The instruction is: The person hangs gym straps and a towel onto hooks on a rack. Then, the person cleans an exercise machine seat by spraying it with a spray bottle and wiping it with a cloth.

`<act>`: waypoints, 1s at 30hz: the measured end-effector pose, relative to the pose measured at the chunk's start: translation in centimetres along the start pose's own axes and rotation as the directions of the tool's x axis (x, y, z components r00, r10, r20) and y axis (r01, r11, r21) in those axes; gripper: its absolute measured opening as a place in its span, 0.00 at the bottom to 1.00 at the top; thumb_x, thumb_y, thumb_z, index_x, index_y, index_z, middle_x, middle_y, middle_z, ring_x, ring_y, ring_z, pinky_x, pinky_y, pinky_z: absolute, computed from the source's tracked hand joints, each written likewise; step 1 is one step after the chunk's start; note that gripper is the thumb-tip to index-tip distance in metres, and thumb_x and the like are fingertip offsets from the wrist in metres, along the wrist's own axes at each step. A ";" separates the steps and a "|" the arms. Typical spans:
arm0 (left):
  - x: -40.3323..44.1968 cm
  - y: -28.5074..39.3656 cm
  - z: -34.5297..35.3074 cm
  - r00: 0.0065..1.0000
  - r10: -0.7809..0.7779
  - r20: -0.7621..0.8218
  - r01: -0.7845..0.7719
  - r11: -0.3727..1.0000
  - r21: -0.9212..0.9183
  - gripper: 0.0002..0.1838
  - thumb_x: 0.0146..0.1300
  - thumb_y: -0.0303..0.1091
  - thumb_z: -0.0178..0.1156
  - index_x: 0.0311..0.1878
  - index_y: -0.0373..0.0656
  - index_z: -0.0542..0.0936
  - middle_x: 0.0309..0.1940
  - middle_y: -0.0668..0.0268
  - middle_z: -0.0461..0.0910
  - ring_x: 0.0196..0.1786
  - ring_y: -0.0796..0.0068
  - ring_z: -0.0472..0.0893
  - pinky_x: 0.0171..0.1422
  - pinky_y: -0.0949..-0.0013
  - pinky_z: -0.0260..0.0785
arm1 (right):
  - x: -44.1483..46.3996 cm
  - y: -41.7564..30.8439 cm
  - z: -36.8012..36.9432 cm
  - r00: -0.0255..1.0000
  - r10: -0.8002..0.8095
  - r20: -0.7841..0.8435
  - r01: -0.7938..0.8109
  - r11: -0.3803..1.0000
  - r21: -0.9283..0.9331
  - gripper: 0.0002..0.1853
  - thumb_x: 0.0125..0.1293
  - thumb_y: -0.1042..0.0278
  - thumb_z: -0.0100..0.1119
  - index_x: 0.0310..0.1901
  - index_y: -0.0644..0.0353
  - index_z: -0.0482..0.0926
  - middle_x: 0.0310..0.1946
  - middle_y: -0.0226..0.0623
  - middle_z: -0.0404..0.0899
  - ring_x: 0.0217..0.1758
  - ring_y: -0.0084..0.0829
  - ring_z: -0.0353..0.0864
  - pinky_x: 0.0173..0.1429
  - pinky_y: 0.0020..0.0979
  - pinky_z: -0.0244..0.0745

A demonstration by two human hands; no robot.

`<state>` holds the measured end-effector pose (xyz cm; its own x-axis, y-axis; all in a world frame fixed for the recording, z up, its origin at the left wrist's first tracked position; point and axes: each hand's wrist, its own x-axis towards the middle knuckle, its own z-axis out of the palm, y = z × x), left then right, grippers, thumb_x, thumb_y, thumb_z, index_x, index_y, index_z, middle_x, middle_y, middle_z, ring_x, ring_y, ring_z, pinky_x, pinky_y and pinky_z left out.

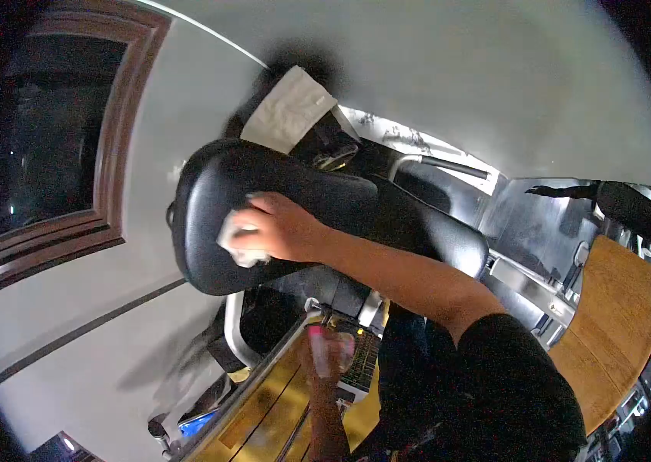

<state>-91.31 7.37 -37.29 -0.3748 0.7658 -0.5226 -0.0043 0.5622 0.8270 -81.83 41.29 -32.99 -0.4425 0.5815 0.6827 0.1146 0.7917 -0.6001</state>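
Note:
A white crumpled cloth [238, 239] is under the fingers of my right hand [278, 228], pressed on the black padded backrest [214, 181]. The fingers curl round the cloth. Lower down, my left hand [325, 356] is blurred and closed round a small bottle [318, 344] with a pink top and a pale body. That hand is above the yellow wooden surface [271, 400], beside a dark keyboard-like panel [360, 362].
A beige cloth [288, 110] lies over a black object behind the backrest. A brown padded seat [610, 316] stands at the right, near metal frames. On the left wall is a brown-framed window [121, 115]. A curved metal bar [234, 331] runs below the backrest.

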 end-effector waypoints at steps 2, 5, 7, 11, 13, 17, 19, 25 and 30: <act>-1.8 2.4 3.2 0.992 0.114 0.057 -0.123 0.975 0.184 0.15 0.63 0.34 0.64 0.51 0.40 0.79 0.40 0.67 0.82 0.38 0.72 0.80 0.44 0.69 0.75 | -6.7 1.7 0.4 0.980 0.130 0.150 -0.112 0.986 -0.122 0.25 0.51 0.70 0.66 0.53 0.38 0.81 0.58 0.33 0.73 0.59 0.43 0.72 0.66 0.42 0.69; -2.4 -1.1 3.4 0.892 -0.415 0.180 0.416 0.909 0.037 0.13 0.62 0.33 0.64 0.48 0.40 0.80 0.33 0.69 0.81 0.33 0.74 0.80 0.39 0.69 0.75 | -11.0 2.4 -2.6 0.828 0.346 0.441 -0.353 0.933 -0.069 0.28 0.52 0.73 0.67 0.57 0.39 0.79 0.60 0.40 0.72 0.59 0.47 0.73 0.66 0.41 0.70; -2.5 1.8 4.8 0.911 -0.384 0.153 0.412 0.874 -0.258 0.12 0.63 0.39 0.64 0.43 0.41 0.80 0.28 0.69 0.80 0.30 0.77 0.80 0.35 0.70 0.74 | -10.6 2.8 -3.6 0.884 0.318 0.342 -0.335 0.942 -0.008 0.29 0.53 0.73 0.67 0.59 0.39 0.78 0.57 0.42 0.73 0.59 0.47 0.74 0.65 0.42 0.71; -2.4 1.8 5.4 0.925 -0.227 0.304 0.330 0.876 -0.351 0.14 0.61 0.42 0.66 0.39 0.41 0.79 0.29 0.67 0.79 0.31 0.78 0.80 0.34 0.71 0.73 | 0.1 2.5 -4.8 0.976 0.193 -0.100 -0.192 0.981 0.027 0.29 0.51 0.72 0.69 0.57 0.38 0.79 0.54 0.38 0.75 0.59 0.45 0.74 0.62 0.41 0.73; -1.2 3.5 6.5 0.908 -0.286 0.305 0.380 0.869 -0.316 0.14 0.60 0.42 0.67 0.38 0.41 0.78 0.29 0.67 0.80 0.32 0.78 0.80 0.35 0.71 0.73 | 5.6 3.2 -5.1 0.970 0.032 -0.240 -0.054 0.995 -0.082 0.29 0.49 0.71 0.70 0.56 0.38 0.79 0.55 0.36 0.75 0.60 0.45 0.73 0.64 0.42 0.71; 0.1 2.3 5.7 0.986 0.014 0.167 -0.003 0.998 -0.062 0.15 0.58 0.41 0.69 0.39 0.41 0.78 0.30 0.68 0.79 0.33 0.75 0.79 0.37 0.68 0.73 | 6.4 5.4 -3.3 0.979 -0.122 -0.166 0.085 0.973 -0.212 0.29 0.47 0.72 0.71 0.54 0.40 0.79 0.56 0.36 0.74 0.62 0.46 0.71 0.64 0.43 0.69; 1.0 0.2 4.9 0.949 -0.223 0.224 0.274 0.934 -0.230 0.16 0.58 0.42 0.68 0.40 0.40 0.78 0.30 0.68 0.79 0.32 0.74 0.79 0.37 0.67 0.73 | 2.1 5.8 -4.0 0.991 0.025 -0.131 -0.037 0.996 -0.086 0.28 0.45 0.74 0.70 0.53 0.44 0.79 0.57 0.38 0.74 0.63 0.47 0.71 0.64 0.44 0.69; 1.4 4.9 4.3 0.997 -0.035 0.067 0.060 0.903 -0.425 0.26 0.60 0.55 0.68 0.41 0.37 0.77 0.32 0.65 0.78 0.33 0.76 0.79 0.39 0.70 0.72 | -11.0 8.6 -5.6 0.932 0.318 0.175 -0.319 0.948 -0.023 0.23 0.52 0.75 0.63 0.53 0.59 0.77 0.55 0.47 0.74 0.61 0.49 0.73 0.64 0.43 0.69; 0.3 5.9 4.4 1.000 -0.002 -0.004 0.000 0.931 -0.365 0.23 0.61 0.52 0.69 0.40 0.39 0.77 0.32 0.68 0.78 0.33 0.78 0.78 0.39 0.71 0.71 | 0.9 5.4 -4.8 0.937 0.298 -0.180 -0.298 0.954 0.029 0.25 0.50 0.80 0.55 0.53 0.58 0.78 0.55 0.49 0.75 0.60 0.50 0.74 0.65 0.41 0.68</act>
<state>-87.30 12.26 -33.48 -0.3787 0.7633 -0.5234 -0.3427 0.4096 0.8454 -77.38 46.96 -33.58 -0.2205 0.8150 0.5359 0.2154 0.5765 -0.7882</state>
